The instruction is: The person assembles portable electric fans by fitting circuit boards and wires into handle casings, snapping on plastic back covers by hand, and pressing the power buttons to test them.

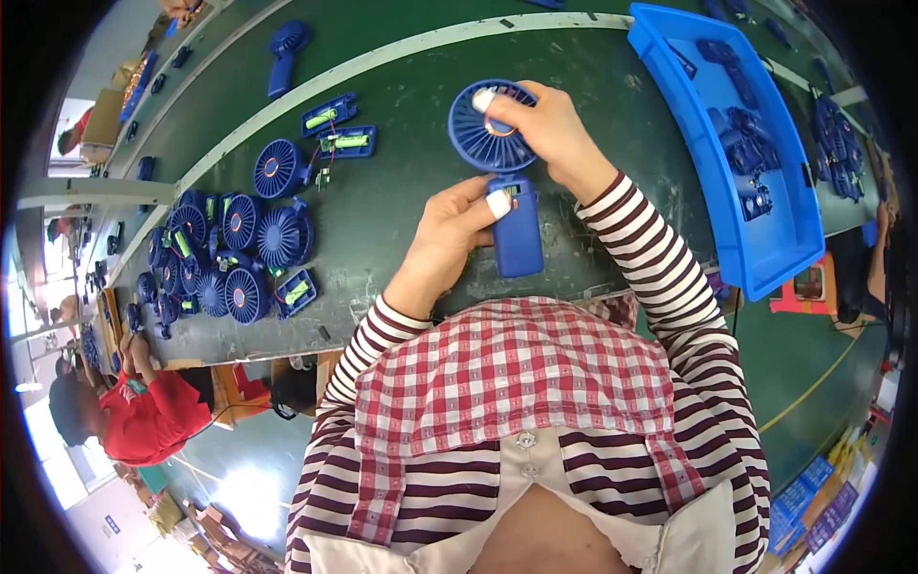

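A long dark green workbench (pixel 402 153) with a pale stripe along it fills the upper view, curving with the lens. A blue plastic tray (pixel 798 239) sits at its right end. Below lies a green floor (pixel 822 373) marked by a yellow line. Bright daylight enters at the far left (probably windows, too washed out to tell). A person in red (pixel 143 416) sits at lower left.

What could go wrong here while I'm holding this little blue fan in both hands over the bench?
The blue handheld fan is gripped only by fingertips: left hand at the handle, right hand on the round head. It could slip or twist at the neck. The taped fingertips may dull your feel. The open fan units with loose wires lie close by and could snag.
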Motion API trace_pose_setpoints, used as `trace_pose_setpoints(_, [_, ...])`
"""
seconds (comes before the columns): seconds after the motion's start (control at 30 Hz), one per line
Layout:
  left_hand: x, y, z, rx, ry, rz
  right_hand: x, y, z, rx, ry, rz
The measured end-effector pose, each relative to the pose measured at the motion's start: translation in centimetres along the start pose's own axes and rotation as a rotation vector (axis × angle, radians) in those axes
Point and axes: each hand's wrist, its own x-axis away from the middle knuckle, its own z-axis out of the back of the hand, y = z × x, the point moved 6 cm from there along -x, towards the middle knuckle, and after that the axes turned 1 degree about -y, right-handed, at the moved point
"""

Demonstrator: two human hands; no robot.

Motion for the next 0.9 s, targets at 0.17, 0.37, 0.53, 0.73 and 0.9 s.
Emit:
trace_pose_setpoints(0.17, [1.9, 0.0, -2.3, 0.24, -0.352, 0.045, 2.2, 0.5, -0.6, -0.32, -0.055, -0.026])
trace_pose_setpoints(0.37, [2.4, -0.4, -2.1, 0.176, -0.363, -0.036, 3.1, 0.3, -0.6, -0.178, 0.092, 0.213])
trace_pose_setpoints(0.53, [2.4, -0.5, -1.2, 0.198, -0.332, -0.079, 3.2, 0.3, -1.0, -0.239, 0.145, 0.291])
trace_pose_setpoints(0.73, [1.7, -0.3, 0.8, 0.195, -0.274, -0.1, 1.7, 0.8, -1.6, -0.169, 0.204, 0.332])
trace_pose_setpoints(0.9, [0.3, -0.6, 4.5, 0.095, -0.067, -0.187, 1.0, 1.3, -3.8, 0.09, 0.253, 0.267])
